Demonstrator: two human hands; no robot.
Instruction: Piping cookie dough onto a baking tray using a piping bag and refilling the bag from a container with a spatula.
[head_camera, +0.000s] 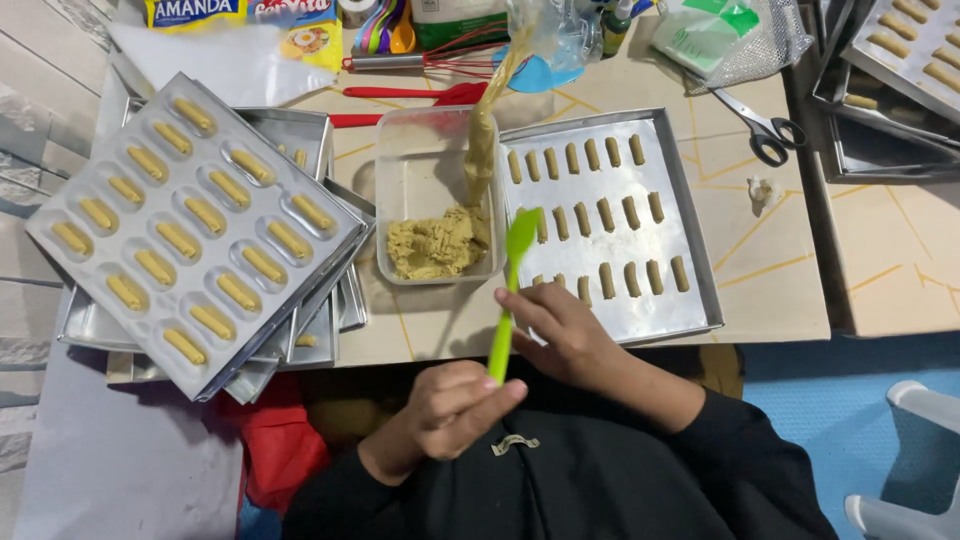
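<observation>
**Baking tray part-filled, dough still in the tub**

Green spatula (508, 300) held upright over the near table (770, 290) edge. Left hand (455, 405) wrapped round the handle's lower end, grip pressed together on it; right hand (560, 330) pinching the shaft higher up, fingers closed round it. Blade hovering between the clear plastic tub (425, 185) and the flat baking tray (690, 215).

Done so far: three rows of piped dough fingers (605, 213) on that tray, nearest row short on its left. Moulded tray (195, 225) to the left fully filled, resting tilted on a stack of others.

Left: a lump of tan dough (435, 245) in the tub's near end; piping bag (482, 150) part full, leaning into the tub; bare metal along the flat tray's near edge.
</observation>
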